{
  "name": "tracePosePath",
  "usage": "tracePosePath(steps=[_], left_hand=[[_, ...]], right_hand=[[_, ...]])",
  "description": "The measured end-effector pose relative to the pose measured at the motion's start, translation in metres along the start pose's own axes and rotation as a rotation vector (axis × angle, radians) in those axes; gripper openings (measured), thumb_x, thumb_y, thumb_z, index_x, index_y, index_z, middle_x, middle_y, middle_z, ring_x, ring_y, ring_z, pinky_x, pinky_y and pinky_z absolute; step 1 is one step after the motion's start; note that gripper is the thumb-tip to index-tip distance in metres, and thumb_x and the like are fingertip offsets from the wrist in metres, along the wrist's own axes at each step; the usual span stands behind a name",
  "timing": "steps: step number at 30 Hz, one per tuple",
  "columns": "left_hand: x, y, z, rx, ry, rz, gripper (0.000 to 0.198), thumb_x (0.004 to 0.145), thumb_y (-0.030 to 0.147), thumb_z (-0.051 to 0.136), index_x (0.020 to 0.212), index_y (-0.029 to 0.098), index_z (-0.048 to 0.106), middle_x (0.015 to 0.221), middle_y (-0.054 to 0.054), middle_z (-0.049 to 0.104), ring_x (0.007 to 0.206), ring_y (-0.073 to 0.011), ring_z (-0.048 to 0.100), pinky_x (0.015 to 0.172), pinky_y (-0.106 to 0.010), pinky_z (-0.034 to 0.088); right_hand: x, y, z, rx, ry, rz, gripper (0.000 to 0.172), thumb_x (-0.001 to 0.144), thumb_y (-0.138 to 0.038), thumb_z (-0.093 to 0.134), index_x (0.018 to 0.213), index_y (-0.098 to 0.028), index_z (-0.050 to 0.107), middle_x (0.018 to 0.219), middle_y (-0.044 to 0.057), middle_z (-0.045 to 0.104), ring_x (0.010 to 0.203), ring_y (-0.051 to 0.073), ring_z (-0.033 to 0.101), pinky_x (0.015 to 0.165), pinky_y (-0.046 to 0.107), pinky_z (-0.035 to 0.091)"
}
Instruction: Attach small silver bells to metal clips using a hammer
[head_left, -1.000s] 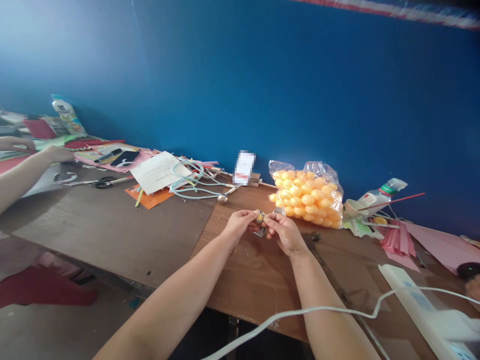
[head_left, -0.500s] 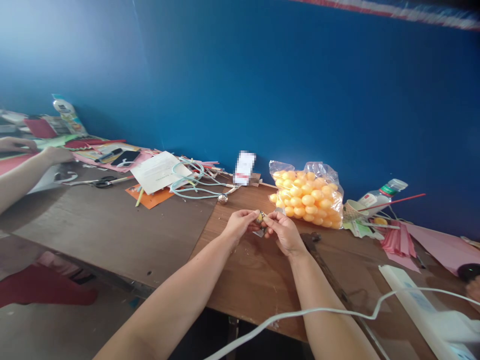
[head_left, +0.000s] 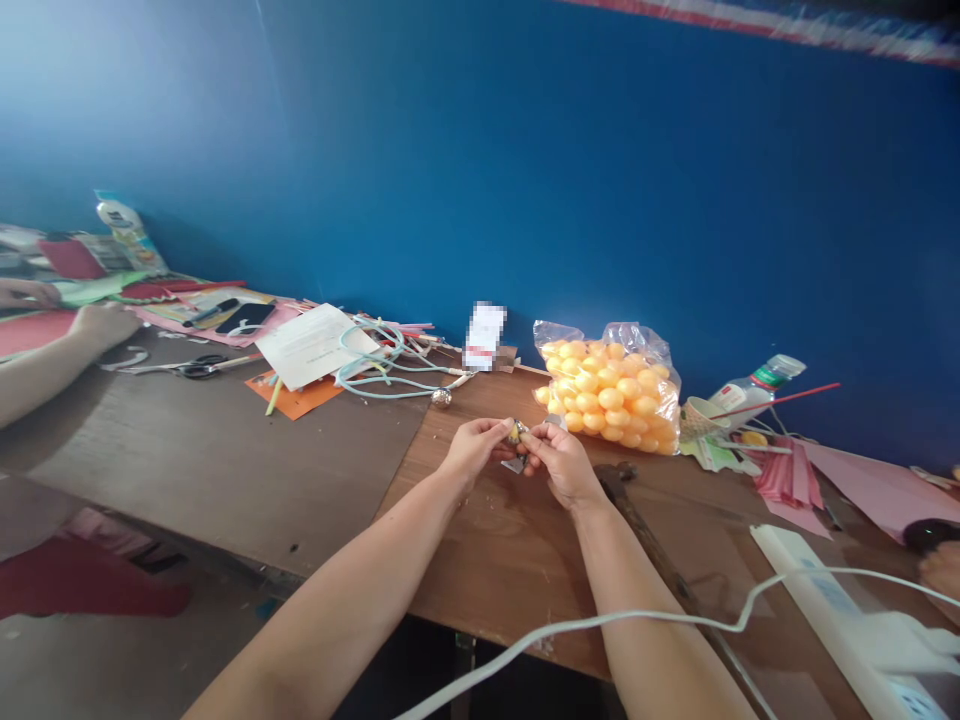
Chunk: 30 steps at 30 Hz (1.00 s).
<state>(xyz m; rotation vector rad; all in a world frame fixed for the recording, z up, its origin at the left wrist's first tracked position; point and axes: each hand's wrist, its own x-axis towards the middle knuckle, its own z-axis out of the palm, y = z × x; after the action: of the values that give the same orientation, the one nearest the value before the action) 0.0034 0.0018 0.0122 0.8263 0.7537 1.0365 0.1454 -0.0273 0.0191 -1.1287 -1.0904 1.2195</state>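
Between my fingertips is a small silvery and yellow piece [head_left: 517, 433], too small to name surely. My left hand [head_left: 478, 446] pinches it from the left, thumb on top. From the right, my right hand [head_left: 559, 458] pinches the same piece, its fingers curled. Both hands hover just over the brown table [head_left: 510, 560]. A small pale flat scrap [head_left: 514, 465] shows below the fingers. Beyond them lies a silvery ball [head_left: 441, 398] by a coil of light blue cord [head_left: 360, 380]. Behind my right hand sits a clear bag of yellow-orange balls [head_left: 615, 395].
A hammer [head_left: 630, 500] lies right of my right hand. A white cable [head_left: 600, 622] crosses over my right forearm toward a power strip [head_left: 817, 590]. Scissors [head_left: 199, 367], papers and a co-worker's arm [head_left: 60, 350] are at left. A bottle [head_left: 757, 390] leans against a paper cup [head_left: 701, 417].
The whole view has shifted slightly, so things sit a little further left. My hands keep their pinch on the small piece, with hardly any visible movement.
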Motion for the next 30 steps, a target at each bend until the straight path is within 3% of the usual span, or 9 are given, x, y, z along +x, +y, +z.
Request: tracePosePath(steps=[10, 30], left_hand=[[-0.0007, 0.0000, 0.0006, 0.007, -0.003, 0.008, 0.029, 0.074, 0.035, 0.072, 0.081, 0.008, 0.068, 0.069, -0.009, 0.069, 0.060, -0.0118, 0.064, 0.059, -0.021, 0.052], [0.0000, -0.0008, 0.0007, 0.027, -0.008, 0.026, 0.029, 0.069, 0.032, 0.076, 0.081, 0.007, 0.068, 0.071, -0.008, 0.069, 0.061, -0.0134, 0.065, 0.060, -0.023, 0.053]], right_hand=[[-0.0002, 0.0000, 0.0006, 0.061, 0.005, 0.023, 0.033, 0.061, -0.040, 0.080, 0.071, -0.018, 0.058, 0.063, 0.000, 0.064, 0.046, 0.007, 0.045, 0.043, 0.022, 0.044], [0.0021, 0.0042, -0.0013, -0.039, -0.010, -0.009, 0.034, 0.066, -0.042, 0.077, 0.077, -0.019, 0.054, 0.060, -0.002, 0.062, 0.045, 0.008, 0.046, 0.045, 0.024, 0.050]])
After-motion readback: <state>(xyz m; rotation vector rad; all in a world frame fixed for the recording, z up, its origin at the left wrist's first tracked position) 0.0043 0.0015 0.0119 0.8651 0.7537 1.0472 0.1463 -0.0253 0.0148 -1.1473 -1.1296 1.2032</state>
